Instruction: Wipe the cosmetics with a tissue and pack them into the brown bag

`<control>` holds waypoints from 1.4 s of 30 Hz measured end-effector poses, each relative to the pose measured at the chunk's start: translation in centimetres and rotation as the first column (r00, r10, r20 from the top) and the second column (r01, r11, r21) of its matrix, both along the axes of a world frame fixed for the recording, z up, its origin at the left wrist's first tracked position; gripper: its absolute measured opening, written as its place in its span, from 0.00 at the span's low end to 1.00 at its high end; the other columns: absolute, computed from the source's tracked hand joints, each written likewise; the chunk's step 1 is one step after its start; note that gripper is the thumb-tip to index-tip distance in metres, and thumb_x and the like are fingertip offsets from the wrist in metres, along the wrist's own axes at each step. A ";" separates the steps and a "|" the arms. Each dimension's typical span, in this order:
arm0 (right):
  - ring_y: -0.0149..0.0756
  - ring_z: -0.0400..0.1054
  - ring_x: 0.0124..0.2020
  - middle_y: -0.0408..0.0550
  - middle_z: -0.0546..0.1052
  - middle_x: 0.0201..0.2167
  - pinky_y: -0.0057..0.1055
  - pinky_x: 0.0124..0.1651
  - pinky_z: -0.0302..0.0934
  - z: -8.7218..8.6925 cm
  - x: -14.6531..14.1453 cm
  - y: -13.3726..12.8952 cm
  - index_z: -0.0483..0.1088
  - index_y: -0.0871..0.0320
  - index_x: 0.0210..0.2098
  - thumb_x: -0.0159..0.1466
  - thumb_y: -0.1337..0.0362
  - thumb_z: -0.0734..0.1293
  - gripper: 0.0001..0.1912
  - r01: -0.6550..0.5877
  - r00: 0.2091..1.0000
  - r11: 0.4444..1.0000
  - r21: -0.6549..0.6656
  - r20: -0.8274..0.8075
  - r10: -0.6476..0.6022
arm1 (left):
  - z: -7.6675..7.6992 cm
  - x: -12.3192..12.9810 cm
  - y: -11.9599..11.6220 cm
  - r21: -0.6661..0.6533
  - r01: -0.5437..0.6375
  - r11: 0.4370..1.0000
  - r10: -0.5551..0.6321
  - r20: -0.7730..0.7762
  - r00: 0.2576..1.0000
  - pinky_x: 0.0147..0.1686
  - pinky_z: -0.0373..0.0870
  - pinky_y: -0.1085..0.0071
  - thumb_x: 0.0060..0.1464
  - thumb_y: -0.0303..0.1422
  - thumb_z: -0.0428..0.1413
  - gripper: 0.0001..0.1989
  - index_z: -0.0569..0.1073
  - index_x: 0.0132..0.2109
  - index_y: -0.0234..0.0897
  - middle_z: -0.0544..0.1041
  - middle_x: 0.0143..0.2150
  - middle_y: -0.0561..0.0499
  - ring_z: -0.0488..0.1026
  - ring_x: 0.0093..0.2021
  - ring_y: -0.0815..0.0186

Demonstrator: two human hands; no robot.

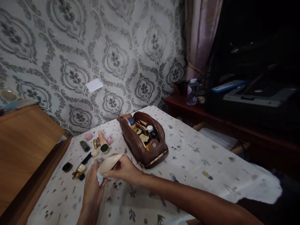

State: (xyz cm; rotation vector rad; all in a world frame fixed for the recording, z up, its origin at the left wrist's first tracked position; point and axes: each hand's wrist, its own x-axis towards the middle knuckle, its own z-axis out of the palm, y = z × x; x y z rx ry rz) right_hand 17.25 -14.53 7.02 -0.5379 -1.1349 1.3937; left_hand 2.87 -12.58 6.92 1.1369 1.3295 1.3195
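Note:
Over the front of the table both of my hands meet on a cream-coloured squeeze tube [110, 163]. My left hand [92, 181] is wrapped round its lower end, where a bit of white material [100, 178], perhaps a wipe or the cap, shows between the fingers. With thumb and fingers my right hand [127, 170] pinches the flat upper end. Behind my right hand stands an open brown toiletry bag [131, 142], filled with several cosmetics, among them a white-capped black bottle [152, 132]. Beyond my hands lie a green tube [84, 146], a beige tube [102, 137] and a round green jar [105, 148].
More small cosmetics lie at the left: a dark round case [67, 167], a pale bottle [81, 168] and a pink sponge [88, 136]. A wooden cabinet [28, 134] borders the table's left side. At the right, a dark red desk [182, 107] carries a clear bottle [192, 92].

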 end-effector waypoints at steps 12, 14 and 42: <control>0.26 0.70 0.26 0.46 0.73 0.35 0.22 0.25 0.66 6.4 11.2 -3.5 0.79 0.56 0.40 0.62 0.62 0.70 0.08 0.283 0.894 0.873 0.398 0.220 -0.390 | 4.9 7.9 0.6 -0.049 0.178 0.983 -0.170 0.133 0.976 0.17 0.58 0.79 0.43 0.54 0.64 0.26 0.71 0.38 0.37 0.71 0.25 0.57 0.67 0.19 0.73; 0.26 0.71 0.25 0.46 0.74 0.34 0.22 0.25 0.68 7.2 13.0 -3.8 0.80 0.56 0.41 0.64 0.62 0.68 0.09 0.276 0.884 0.854 0.440 0.233 -0.405 | 5.1 9.3 0.9 0.007 0.263 0.965 -0.262 0.110 0.959 0.15 0.55 0.79 0.41 0.56 0.63 0.29 0.71 0.39 0.36 0.70 0.24 0.57 0.66 0.18 0.72; 0.27 0.69 0.19 0.39 0.72 0.16 0.23 0.25 0.65 10.3 22.6 11.1 0.76 0.62 0.31 0.64 0.64 0.67 0.09 0.452 0.644 0.679 0.579 0.315 -0.697 | 12.4 17.1 10.4 0.170 0.602 0.780 0.265 -0.962 -0.072 0.31 0.58 0.70 0.60 0.43 0.54 0.16 0.73 0.29 0.36 0.69 0.36 0.49 0.68 0.33 0.64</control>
